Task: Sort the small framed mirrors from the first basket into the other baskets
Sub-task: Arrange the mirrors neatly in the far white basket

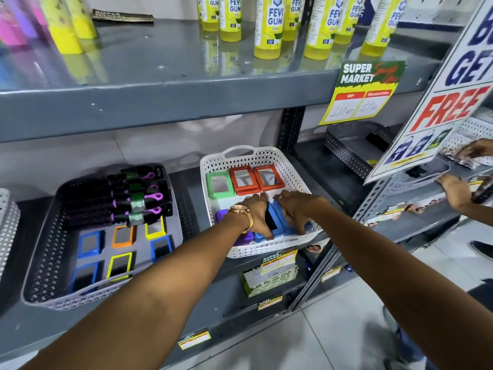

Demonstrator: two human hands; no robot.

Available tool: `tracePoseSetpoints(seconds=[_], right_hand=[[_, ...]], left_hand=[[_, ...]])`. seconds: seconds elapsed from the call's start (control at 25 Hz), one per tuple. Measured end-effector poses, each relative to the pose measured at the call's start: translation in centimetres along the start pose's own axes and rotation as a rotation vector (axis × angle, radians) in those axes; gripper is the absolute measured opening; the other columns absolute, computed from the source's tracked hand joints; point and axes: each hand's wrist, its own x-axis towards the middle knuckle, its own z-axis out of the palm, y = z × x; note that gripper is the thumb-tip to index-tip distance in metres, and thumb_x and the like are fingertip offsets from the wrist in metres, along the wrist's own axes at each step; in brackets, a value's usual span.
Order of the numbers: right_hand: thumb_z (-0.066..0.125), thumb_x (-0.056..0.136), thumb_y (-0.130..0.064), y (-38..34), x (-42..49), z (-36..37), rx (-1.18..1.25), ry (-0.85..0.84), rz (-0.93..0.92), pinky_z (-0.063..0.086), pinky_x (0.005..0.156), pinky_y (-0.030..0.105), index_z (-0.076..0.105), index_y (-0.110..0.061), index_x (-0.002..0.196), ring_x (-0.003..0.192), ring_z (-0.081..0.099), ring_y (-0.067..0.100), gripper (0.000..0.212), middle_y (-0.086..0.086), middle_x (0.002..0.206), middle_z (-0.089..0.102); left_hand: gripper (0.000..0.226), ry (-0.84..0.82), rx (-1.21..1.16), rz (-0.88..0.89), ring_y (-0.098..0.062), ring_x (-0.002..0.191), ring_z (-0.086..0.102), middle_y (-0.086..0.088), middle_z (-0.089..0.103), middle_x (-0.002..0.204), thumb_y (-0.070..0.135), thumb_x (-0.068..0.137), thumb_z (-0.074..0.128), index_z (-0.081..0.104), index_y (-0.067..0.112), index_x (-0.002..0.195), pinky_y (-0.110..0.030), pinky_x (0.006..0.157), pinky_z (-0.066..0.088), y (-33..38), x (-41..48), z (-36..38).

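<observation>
Both hands reach into a white basket (pixel 293 166) on a grey metal shelf (pixel 186 303). The left hand (pixel 256 214), with a gold watch (pixel 240 210) at the wrist, and the right hand (pixel 296 209) sit side by side over a row of blue mirrors (pixel 277 225) standing on edge in the near half of the basket. The left fingers (pixel 262 198) lie together, flat along the left side of the row; the right fingers (pixel 286 196) curl down over its right side, so the mirrors are pressed between the two hands. A purple mirror (pixel 220 216) lies just left of the left hand. At the far end of the basket lie one green mirror (pixel 220 184) and two orange mirrors (pixel 256 177), face up, well clear of the fingers.

To the left, a grey basket (pixel 45 263) holds blue, orange and yellow framed mirrors laid flat, with black hairbrushes (pixel 114 198) stacked behind them. Yellow gum bottles (pixel 266 28) stand on the shelf above. Another person's hands (pixel 456 190) work at the far right.
</observation>
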Motion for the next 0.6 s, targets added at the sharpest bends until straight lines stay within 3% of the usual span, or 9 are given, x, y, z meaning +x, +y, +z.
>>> tracePoseSetpoints(seconds=[0.16, 0.28, 0.4, 0.48, 0.52, 0.6], right_hand=[[0.088, 0.057, -0.009, -0.4, -0.3, -0.4, 0.048, -0.009, 0.012, 0.048, 0.096, 0.037, 0.022, -0.006, 0.147, 0.126, 0.045, 0.030, 0.111, 0.010, 0.143, 0.035], [0.087, 0.057, -0.007, -0.6, -0.3, -0.3, 0.069, -0.002, 0.033, 0.047, 0.095, 0.036, 0.020, -0.007, 0.147, 0.127, 0.044, 0.029, 0.112, 0.009, 0.142, 0.035], [0.088, 0.056, -0.009, -0.8, -0.2, -0.3, 0.045, 0.019, 0.056, 0.041, 0.107, 0.040, 0.019, -0.007, 0.149, 0.137, 0.033, 0.032, 0.116, 0.013, 0.150, 0.028], [0.087, 0.059, -0.013, -0.7, -0.9, -0.2, 0.067, 0.046, 0.094, 0.020, 0.121, 0.043, 0.012, -0.010, 0.152, 0.149, 0.004, 0.035, 0.119, 0.013, 0.161, 0.006], [0.085, 0.062, -0.015, -0.7, -1.5, -0.1, 0.118, 0.113, 0.133, 0.009, 0.122, 0.045, 0.009, -0.012, 0.153, 0.149, -0.008, 0.035, 0.118, 0.010, 0.162, -0.004], [0.077, 0.073, -0.015, -0.8, -2.7, 0.4, 0.268, 0.381, 0.279, 0.002, 0.121, 0.049, 0.008, -0.012, 0.153, 0.148, -0.011, 0.037, 0.105, 0.013, 0.162, -0.003]], left_hand=[[0.123, 0.010, -0.018, 0.009, -0.033, 0.124, 0.046, -0.017, 0.040, 0.144, 0.046, 0.053, 0.082, 0.010, 0.007, 0.145, -0.035, 0.100, 0.046, -0.3, 0.2, 0.0], [0.115, 0.037, -0.024, 0.003, -0.031, 0.107, 0.055, -0.015, 0.053, 0.128, 0.045, 0.052, 0.082, 0.022, 0.008, 0.142, -0.035, 0.088, 0.052, -0.2, 0.1, -0.3], [0.109, -0.006, 0.005, -0.030, -0.030, 0.107, 0.055, -0.015, 0.053, 0.128, 0.048, 0.054, 0.082, 0.029, 0.004, 0.138, -0.031, 0.084, 0.050, -0.1, 0.0, -0.4], [0.100, -0.007, 0.034, -0.022, -0.032, 0.128, 0.040, -0.016, 0.038, 0.145, 0.060, 0.055, 0.077, 0.040, 0.004, 0.129, -0.036, 0.104, 0.039, -0.1, -0.5, -0.9], [0.103, 0.029, 0.047, -0.005, -0.034, 0.138, 0.026, -0.017, 0.026, 0.152, 0.066, 0.057, 0.072, 0.037, 0.006, 0.134, -0.040, 0.114, 0.026, -0.4, -1.1, -1.4], [0.100, 0.256, 0.065, 0.000, -0.036, 0.144, 0.006, -0.018, 0.011, 0.156, 0.064, 0.071, 0.061, 0.021, 0.008, 0.143, -0.046, 0.118, 0.006, -1.5, -2.8, -2.5]])
